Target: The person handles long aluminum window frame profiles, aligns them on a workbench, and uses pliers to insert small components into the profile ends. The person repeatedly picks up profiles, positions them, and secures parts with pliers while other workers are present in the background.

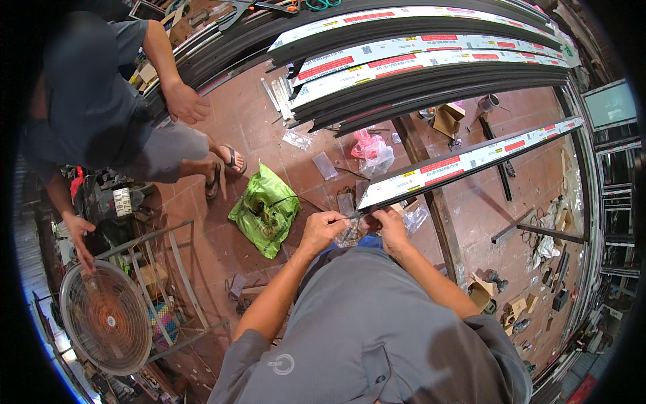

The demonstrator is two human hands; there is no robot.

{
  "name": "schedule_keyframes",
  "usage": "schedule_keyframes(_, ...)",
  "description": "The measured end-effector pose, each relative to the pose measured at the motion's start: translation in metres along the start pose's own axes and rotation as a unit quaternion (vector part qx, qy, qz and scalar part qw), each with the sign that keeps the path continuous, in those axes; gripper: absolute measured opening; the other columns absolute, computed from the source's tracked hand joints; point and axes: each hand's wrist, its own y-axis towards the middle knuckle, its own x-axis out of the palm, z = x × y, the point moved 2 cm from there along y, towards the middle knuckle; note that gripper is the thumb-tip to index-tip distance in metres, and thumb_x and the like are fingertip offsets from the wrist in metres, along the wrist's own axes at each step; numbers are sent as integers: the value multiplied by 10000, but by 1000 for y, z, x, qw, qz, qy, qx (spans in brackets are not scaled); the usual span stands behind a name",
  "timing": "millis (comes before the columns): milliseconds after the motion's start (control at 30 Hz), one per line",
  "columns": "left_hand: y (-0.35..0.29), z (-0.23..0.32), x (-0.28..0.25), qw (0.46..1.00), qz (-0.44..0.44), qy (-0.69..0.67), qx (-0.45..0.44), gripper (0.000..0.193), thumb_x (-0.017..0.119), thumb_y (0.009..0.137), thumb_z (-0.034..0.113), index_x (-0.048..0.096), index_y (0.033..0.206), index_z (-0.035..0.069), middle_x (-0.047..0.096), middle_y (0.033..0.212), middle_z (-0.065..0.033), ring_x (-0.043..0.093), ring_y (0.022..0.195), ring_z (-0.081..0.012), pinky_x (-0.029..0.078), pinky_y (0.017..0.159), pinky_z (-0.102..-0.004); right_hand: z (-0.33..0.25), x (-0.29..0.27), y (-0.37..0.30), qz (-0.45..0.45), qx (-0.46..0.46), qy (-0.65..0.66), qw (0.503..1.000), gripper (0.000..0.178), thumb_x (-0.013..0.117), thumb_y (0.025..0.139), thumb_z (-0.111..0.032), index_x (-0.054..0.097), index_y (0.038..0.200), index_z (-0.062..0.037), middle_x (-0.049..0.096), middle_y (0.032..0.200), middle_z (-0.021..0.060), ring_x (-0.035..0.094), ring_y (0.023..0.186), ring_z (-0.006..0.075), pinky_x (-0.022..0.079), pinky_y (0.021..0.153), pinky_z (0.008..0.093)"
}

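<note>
In front of my body, my left hand [323, 230] is closed in a pinch on a thin dark strip [351, 216] beside the near end of a long metal profile [464, 160]. That profile is dark, with white and red protective film on its top face, and runs away to the right. My right hand [390, 225] is closed just under the profile's near end; what its fingertips hold is hidden. A bright green plastic bag [264, 229] lies on the floor to the left, and a thin dark cord stretches from it toward my hands.
More film-covered profiles [431, 64] are stacked at the far side. A person [101, 101] in sandals stands at the left, one hand near a round fan [106, 320]. Pink and clear plastic bags [372, 151] lie on the tiled floor, with cardboard boxes [481, 293] at the right.
</note>
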Motion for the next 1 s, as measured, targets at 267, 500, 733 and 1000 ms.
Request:
schedule_keyframes(267,8,24,0,994,-26,65,-78,263,787,897,260,809,966,8,725,743,-34,615,655,-117,493,605,-298,-12,-7,-1,26,-19,25,999,176,577,985,-85,629,1147,-36,685,1003,61,690,862,200,588,802,379)
schedule_keyframes(500,7,2,-5,996,3,86,18,314,795,895,340,800,977,37,788,890,-118,730,791,-179,567,750,-356,-17,-18,-2,52,-31,12,998,169,567,1016,-145,613,1158,-66,679,963,72,677,822,199,588,730,382)
schedule_keyframes(733,21,7,13,996,16,82,29,304,791,877,332,793,919,31,757,818,-162,710,723,-230,546,695,-393,-15,-36,10,17,-58,-37,997,166,596,1064,-232,609,1127,-78,668,859,51,674,741,184,586,722,334)
schedule_keyframes(1000,12,-9,-6,997,-29,70,17,362,799,861,394,790,940,41,761,846,-139,711,772,-203,533,725,-381,-36,-35,1,37,-24,-67,997,89,617,986,-137,625,1063,-94,630,857,26,639,715,158,569,711,308)
